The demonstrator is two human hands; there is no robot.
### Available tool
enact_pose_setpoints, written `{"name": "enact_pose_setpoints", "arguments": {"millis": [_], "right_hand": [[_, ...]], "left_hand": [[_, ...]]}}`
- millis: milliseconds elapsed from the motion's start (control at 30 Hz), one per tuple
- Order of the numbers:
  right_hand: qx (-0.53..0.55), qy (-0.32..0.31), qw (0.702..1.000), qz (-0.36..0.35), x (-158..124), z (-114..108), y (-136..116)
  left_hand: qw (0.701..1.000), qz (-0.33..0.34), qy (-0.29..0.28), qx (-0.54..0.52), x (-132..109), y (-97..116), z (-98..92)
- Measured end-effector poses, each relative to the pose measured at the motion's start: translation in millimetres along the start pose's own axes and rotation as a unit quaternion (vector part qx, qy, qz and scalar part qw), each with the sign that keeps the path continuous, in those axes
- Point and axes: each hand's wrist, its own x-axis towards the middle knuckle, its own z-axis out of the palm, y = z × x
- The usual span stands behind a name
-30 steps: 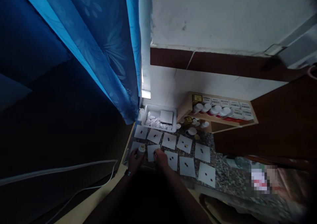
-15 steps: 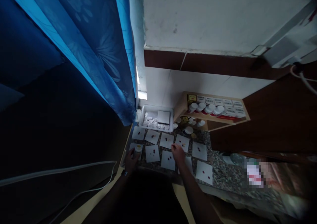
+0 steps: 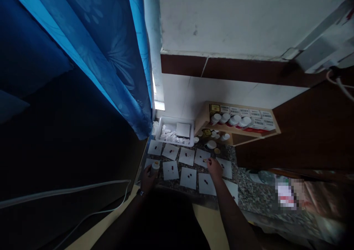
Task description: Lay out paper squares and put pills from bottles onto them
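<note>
- Hands: the left hand (image 3: 148, 180) is closed around one small white bottle (image 3: 155, 167), held upright at the near left corner of the paper squares. The right hand (image 3: 215, 169) is pinched narrow over the gap between two squares in the back row; whether its fingertips (image 3: 209, 161) hold anything is too small to tell.
- Far left: one blue curtain (image 3: 110, 58) hangs down to the counter's left end, and one white cable (image 3: 63, 193) runs below it.
- Middle: ten paper squares (image 3: 170, 170) lie on the granite counter (image 3: 243, 181) in two rows of five. Small dark capsules (image 3: 172, 167) sit on the visible squares, too small to count exactly.
- Behind them: one white tray (image 3: 174, 138) holds many folded paper pieces (image 3: 168, 134) and one flat paper square (image 3: 183, 129).
- Right: one wooden shelf (image 3: 238, 130) holds four white bottles (image 3: 225, 118) on their sides, with a row of boxes (image 3: 245, 112) behind. Below it, one white lid (image 3: 211, 144) lies on the counter.
</note>
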Motion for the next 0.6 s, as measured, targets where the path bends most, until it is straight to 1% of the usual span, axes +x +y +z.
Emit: {"name": "enact_pose_setpoints", "arguments": {"millis": [167, 300, 367, 500, 600], "right_hand": [[-0.024, 0.000, 0.999, -0.023, 2.3, 0.3, -2.2], [-0.026, -0.019, 0.998, -0.063, 1.6, 1.6, -3.6], [-0.036, -0.024, 0.997, -0.070, 1.2, 2.5, -4.1], [-0.047, -0.015, 0.996, -0.079, 0.9, 3.8, -5.1], [-0.040, 0.001, 0.996, -0.084, 1.8, 4.0, -6.2]], "left_hand": [[1.000, -0.014, 0.005, -0.007, -1.0, -3.8, -6.6], [1.000, -0.014, 0.013, -0.015, -0.7, -5.9, -8.3], [1.000, -0.013, 0.013, -0.013, -0.6, -6.6, -7.8], [0.999, -0.014, 0.003, -0.032, 0.3, -7.2, -5.4], [1.000, -0.003, 0.006, -0.020, 1.9, -6.3, -4.2]]}}
